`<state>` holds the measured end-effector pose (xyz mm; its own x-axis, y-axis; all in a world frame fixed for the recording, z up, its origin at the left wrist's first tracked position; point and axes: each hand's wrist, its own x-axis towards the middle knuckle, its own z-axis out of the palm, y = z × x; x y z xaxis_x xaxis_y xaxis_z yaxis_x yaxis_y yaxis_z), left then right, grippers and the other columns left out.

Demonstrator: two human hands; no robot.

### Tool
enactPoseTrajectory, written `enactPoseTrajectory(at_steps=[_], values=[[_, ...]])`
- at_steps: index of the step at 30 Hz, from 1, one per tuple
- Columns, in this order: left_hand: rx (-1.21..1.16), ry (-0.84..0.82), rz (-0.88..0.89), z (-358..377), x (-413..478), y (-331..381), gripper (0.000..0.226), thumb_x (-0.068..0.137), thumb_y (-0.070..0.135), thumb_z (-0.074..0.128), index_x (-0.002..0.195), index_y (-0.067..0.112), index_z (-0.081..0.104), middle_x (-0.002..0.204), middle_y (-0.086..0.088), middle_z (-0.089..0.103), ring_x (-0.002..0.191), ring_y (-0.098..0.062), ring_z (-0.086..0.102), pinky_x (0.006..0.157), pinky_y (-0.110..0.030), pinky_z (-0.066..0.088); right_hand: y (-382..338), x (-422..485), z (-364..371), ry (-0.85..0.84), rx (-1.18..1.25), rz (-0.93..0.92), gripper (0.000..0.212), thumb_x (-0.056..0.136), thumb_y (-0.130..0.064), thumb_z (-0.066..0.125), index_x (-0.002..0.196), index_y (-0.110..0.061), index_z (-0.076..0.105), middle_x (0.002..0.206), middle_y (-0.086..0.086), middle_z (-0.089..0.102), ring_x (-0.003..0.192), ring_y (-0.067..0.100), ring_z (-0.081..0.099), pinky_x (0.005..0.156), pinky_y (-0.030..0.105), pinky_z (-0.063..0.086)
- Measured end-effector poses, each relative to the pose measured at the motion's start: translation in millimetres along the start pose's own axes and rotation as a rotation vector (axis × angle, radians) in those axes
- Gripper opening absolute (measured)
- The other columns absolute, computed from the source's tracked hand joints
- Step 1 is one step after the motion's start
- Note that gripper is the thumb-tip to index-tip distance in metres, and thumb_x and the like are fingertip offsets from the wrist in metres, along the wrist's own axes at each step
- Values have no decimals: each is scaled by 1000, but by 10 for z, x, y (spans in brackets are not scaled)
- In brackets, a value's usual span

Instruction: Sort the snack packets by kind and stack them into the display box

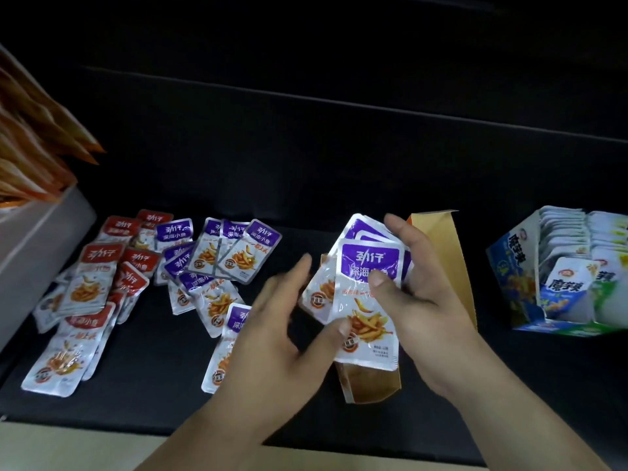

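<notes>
Nearest to me are the two hands, over the near middle of the tabletop [153,385]. My right hand [424,287] grips the purple bundle [368,266], a fanned handful of purple-topped packets, thumb pressed across the front one and fingers curled round behind. My left hand [272,321] is loosely spread and a little blurred; its thumb tip touches the lower left edge of the front packet, but I see no grip there.

Under the bundle lies the display box [438,239], brown card with a flap standing up on the far side. I read this as the squaring-up step: purple kind gathered, not yet in the box.

Left of my hands, the loose purple packets [234,253] lie scattered, and further left the red packets [102,266] in their own heap. At right, a blue box [509,263] already stands full of another kind.

Next, I judge, the fan needs tapping flush, then lowering edge-first into the box mouth. Slippery foil could splay, so both hands should close in on the sides.
</notes>
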<state>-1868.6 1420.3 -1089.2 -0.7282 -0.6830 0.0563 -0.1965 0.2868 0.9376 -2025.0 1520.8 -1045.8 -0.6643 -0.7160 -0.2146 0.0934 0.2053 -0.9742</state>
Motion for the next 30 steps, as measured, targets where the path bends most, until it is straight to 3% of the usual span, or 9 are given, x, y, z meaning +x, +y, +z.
enactPoseTrajectory(at_steps=[2,5,8,13,18,23,26,28,30], values=[[-210,-171,-119,71,57,80,72,95,32,67,155,47,29,131,27,64,118,0,66,91,-23,58,-20,1,-5,-11,13,-6,64,102,-12,59,132,-65,43,116,-20,68,107,6,70,81,35,64],[-217,-233,-76,248,41,183,62,107,17,50,157,45,27,137,13,64,128,-11,63,102,-44,55,14,10,31,35,26,-38,75,99,-9,63,143,-63,34,134,-15,58,117,7,66,84,30,62],[-161,-259,-39,323,78,122,53,108,25,47,152,49,29,137,17,63,128,-7,61,103,-39,54,34,8,-61,-16,17,-45,83,96,-2,65,145,-61,33,129,-20,60,119,6,65,88,31,62],[442,-52,91,318,108,-150,62,93,39,59,150,44,34,130,17,42,96,-10,61,69,-15,48,98,7,-245,22,-103,-47,87,91,4,71,140,-62,41,126,-22,62,118,2,64,86,32,62],[271,-63,-73,418,101,-283,83,93,38,71,154,57,18,135,24,48,108,1,64,82,-21,59,233,58,-65,51,-114,-66,90,94,-2,70,142,-68,32,132,-22,55,116,-6,62,72,19,61],[304,-29,-67,343,78,-326,86,97,27,68,157,56,15,135,20,53,99,-3,68,81,-29,61,324,152,148,71,-262,-217,99,92,0,70,152,-62,19,142,-26,42,131,-5,50,97,28,58],[334,-30,-62,207,31,-372,88,96,25,68,157,56,13,129,20,60,93,-4,69,78,-25,60,397,148,287,30,-334,-307,100,93,2,68,157,-52,14,133,-35,34,126,-24,39,90,0,45],[362,-32,-56,125,-17,-378,89,95,24,67,159,54,12,127,22,62,94,-1,68,78,-18,58,471,120,333,-20,-441,-355,101,95,-1,66,158,-53,6,132,-29,36,130,-15,40,92,-1,40],[365,-41,-53,79,-43,-415,91,93,23,64,160,52,9,134,22,59,100,2,65,84,-20,57,552,113,322,-1,-701,-412,104,94,-8,69,159,-52,1,132,-20,41,130,-1,42,109,6,26]])
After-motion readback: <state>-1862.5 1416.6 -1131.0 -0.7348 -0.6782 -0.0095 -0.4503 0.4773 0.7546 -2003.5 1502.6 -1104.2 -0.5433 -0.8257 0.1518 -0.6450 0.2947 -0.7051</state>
